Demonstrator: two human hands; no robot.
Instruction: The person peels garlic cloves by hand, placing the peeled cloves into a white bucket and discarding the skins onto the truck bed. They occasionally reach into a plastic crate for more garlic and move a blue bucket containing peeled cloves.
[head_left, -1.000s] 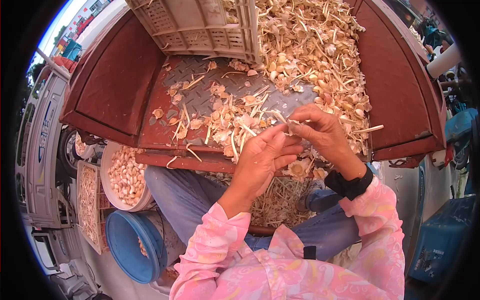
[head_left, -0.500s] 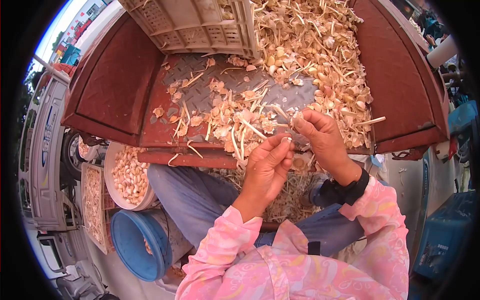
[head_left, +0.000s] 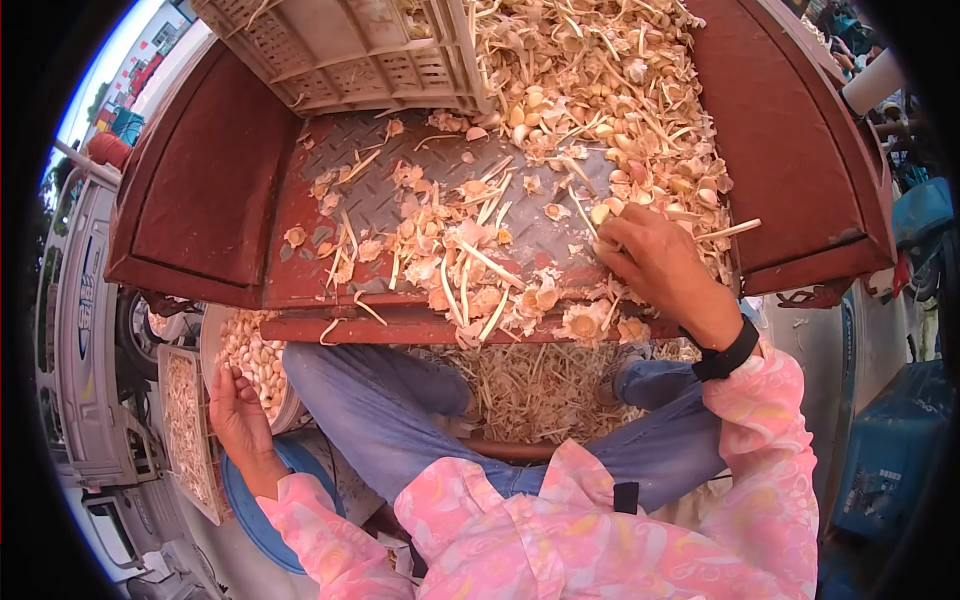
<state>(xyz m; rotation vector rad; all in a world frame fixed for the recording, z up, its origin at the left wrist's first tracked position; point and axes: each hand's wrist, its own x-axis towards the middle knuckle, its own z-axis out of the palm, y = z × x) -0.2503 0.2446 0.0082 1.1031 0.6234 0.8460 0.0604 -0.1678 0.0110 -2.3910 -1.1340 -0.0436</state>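
At the edge of a white bucket of peeled garlic cloves, my left hand is low on the left with its fingertips drawn together; whether anything is between them is too small to tell. My right hand reaches over the metal truck bed, fingers bent at the garlic cloves and skins on the right. What its fingertips hold is hidden. Dry stems and skins lie scattered on the bed between the hands.
A pale plastic crate stands at the back of the bed. Red metal side walls flank it. Below left are a blue bucket and a crate of skins. Stems litter the ground between my knees.
My left hand has moved from the middle down left to the white bucket. My right hand has shifted right and slightly forward toward the pile. The hands are now far apart.
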